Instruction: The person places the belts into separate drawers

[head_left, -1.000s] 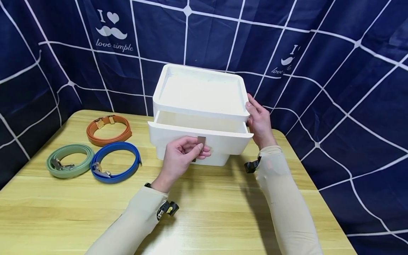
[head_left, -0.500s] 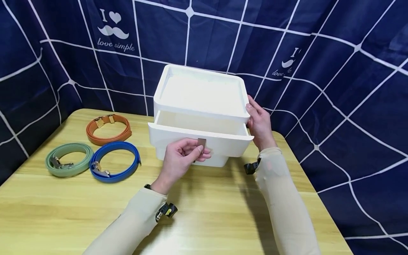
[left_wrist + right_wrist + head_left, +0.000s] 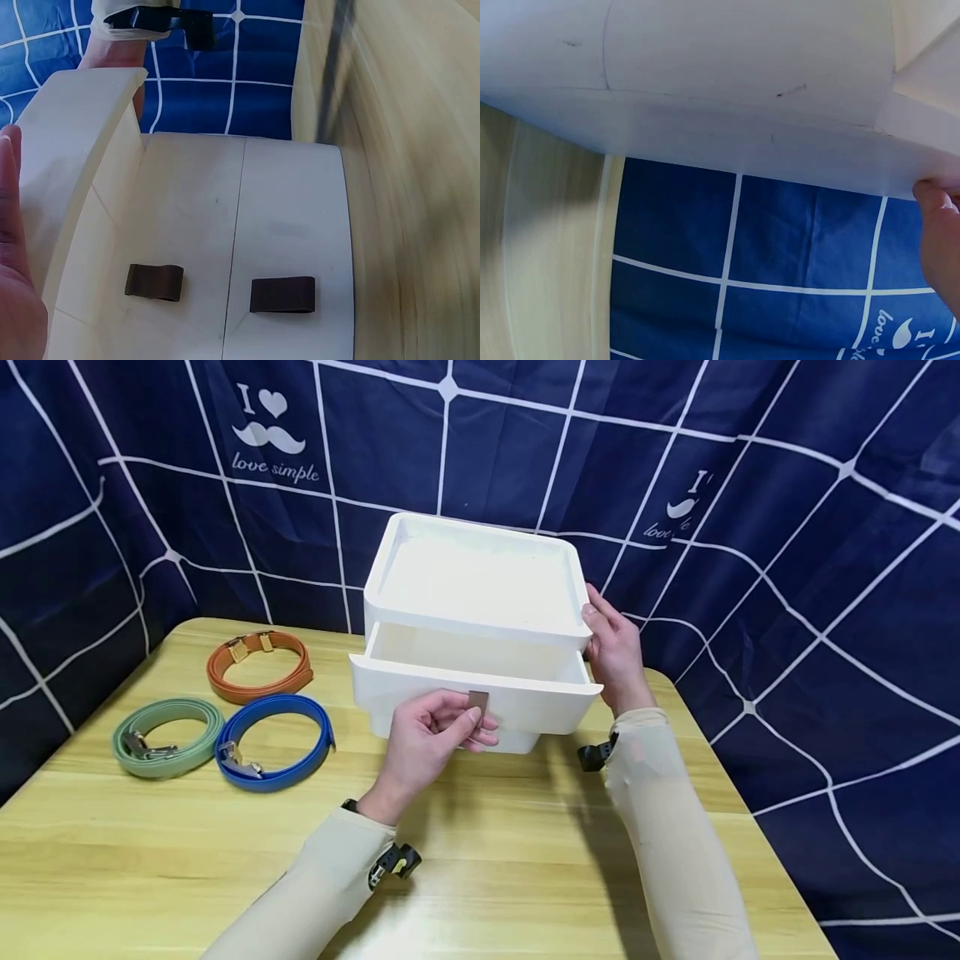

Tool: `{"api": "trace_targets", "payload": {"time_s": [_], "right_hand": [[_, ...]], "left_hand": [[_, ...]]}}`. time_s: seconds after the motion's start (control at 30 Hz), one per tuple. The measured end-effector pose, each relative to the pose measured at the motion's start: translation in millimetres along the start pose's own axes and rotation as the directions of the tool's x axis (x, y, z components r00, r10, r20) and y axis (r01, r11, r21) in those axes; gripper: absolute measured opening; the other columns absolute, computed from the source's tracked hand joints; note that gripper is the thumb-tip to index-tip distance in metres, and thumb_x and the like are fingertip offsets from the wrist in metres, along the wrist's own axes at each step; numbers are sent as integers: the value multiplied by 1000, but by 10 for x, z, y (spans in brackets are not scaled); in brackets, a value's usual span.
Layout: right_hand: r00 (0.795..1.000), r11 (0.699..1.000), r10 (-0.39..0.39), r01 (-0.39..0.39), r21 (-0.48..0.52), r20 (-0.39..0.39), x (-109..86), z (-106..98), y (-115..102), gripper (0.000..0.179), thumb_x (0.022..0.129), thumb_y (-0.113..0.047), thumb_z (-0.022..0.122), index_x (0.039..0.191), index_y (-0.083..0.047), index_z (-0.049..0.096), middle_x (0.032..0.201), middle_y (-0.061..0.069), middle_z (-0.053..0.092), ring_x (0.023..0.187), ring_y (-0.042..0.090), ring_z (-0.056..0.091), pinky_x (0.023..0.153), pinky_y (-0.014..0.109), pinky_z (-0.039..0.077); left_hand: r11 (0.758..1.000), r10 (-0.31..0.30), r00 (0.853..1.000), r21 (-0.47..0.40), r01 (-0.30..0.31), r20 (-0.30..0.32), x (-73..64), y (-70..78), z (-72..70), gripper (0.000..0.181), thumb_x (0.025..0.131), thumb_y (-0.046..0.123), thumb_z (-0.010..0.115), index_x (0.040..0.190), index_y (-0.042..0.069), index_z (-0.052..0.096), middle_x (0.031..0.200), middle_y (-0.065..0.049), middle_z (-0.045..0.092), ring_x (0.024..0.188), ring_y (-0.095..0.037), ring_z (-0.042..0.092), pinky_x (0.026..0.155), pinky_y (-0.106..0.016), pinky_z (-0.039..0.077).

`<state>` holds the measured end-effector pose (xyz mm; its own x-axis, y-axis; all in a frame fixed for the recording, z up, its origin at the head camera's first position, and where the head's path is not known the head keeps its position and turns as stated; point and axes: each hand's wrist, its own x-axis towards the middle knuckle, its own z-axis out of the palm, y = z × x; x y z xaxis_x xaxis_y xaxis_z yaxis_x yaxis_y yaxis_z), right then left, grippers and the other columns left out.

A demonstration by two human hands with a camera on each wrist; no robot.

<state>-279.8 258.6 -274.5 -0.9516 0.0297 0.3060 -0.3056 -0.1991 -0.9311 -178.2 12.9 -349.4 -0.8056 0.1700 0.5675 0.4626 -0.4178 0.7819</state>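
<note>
A white drawer box [image 3: 480,568] stands on the table with its top drawer [image 3: 543,706] pulled partway out. My left hand [image 3: 423,739] pinches the brown pull tab [image 3: 478,699] on that drawer's front between thumb and fingers. My right hand [image 3: 615,652] holds the box's right side near the top, and its thumb lies along the edge. Beneath the drawer, the left wrist view shows two closed drawer fronts with brown tabs, an upper tab [image 3: 154,283] and a lower tab [image 3: 283,294]. The visible part of the drawer's inside is bare white.
Three coiled belts lie on the wooden table [image 3: 480,860] left of the box: an orange belt [image 3: 217,681], a green belt [image 3: 168,768] and a blue belt [image 3: 279,781]. A dark blue curtain [image 3: 390,452] with white lines hangs behind and at both sides.
My left hand has drawn the top drawer slightly further out toward me. My right hand keeps its hold on the box's side, and the belts have stayed put.
</note>
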Motion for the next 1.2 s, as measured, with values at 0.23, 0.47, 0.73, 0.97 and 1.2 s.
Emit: {"api": "trace_targets", "payload": {"time_s": [0.23,0.47,0.73,0.97,1.2], "right_hand": [[1000,1000,-15,15,13,4,-6,-13,5,52,102,-7,51,148,6,32,156,13,33,136,23,40,108,24,40],[1000,1000,-22,22,4,10,-12,-17,-6,51,103,-7,50,148,7,31,156,13,32,136,24,39,109,25,40],[1000,1000,-23,22,3,21,3,-12,-8,51,103,-7,49,148,6,32,156,13,33,136,24,40,108,25,40],[999,1000,-26,26,7,23,7,-4,-1,50,103,-6,48,149,6,31,156,14,33,137,24,39,109,25,40],[999,1000,-22,22,7,27,9,-9,17,51,103,-7,48,149,6,30,155,16,33,137,23,39,109,25,39]], "left_hand": [[1000,15,1000,-3,-14,6,-5,12,19,9,93,-9,58,100,-16,59,88,-28,69,71,-32,72,60,-44,63],[999,4,1000,-33,-4,-1,-15,2,32,11,93,-10,57,101,-18,58,87,-31,68,73,-32,72,63,-45,63],[1000,23,1000,-21,-23,-9,-17,8,38,10,93,-11,57,100,-18,57,86,-31,67,73,-33,72,64,-45,63],[1000,30,999,9,-30,-21,-44,7,35,9,92,-10,58,98,-16,57,85,-29,68,72,-30,72,63,-44,63],[999,37,999,26,-36,-27,-73,-10,31,9,91,-10,59,98,-16,58,84,-28,68,71,-28,72,63,-42,63]]}}
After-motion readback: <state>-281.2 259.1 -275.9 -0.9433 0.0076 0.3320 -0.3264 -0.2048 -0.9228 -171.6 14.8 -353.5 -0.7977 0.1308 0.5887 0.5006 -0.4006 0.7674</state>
